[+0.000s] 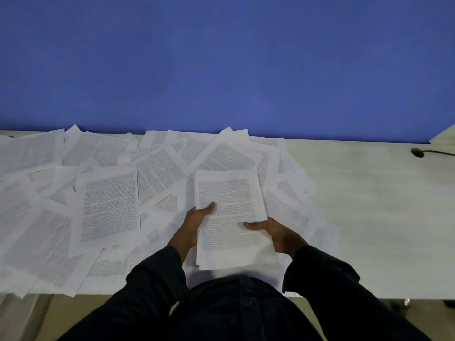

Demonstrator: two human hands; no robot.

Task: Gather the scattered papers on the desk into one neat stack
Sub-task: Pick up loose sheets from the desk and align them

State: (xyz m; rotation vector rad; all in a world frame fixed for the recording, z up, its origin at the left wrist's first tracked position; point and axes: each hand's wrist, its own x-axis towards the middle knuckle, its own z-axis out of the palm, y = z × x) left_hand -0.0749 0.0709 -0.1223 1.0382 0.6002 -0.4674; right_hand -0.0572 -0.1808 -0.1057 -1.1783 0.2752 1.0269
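Both hands are on one bundle here: the left hand (pixel 197 217) grips the left edge of the stack (pixel 231 217) with the thumb laid across the top page and the rest of the fingers hidden under it, and the right hand (pixel 273 232) does the same on the right edge, thumb on top pointing inward. So each hand is pinching the stack between thumb and fingers, held just above the near part of the desk (pixel 369 205), right in front of the person's dark sleeves. How many sheets are in it I can't tell, though several edges show at the bottom. Top page is dense printed text, way too small and blurry to read. Around and under it the loose papers (pixel 110 205) sprawl over the left and middle of the desk, overlapping at all angles, far too tangled to count. Off at the far right there's a cable hole (pixel 417 152) with a dark cable (pixel 440 152) running from it, and a blue wall (pixel 221 65) behind everything.
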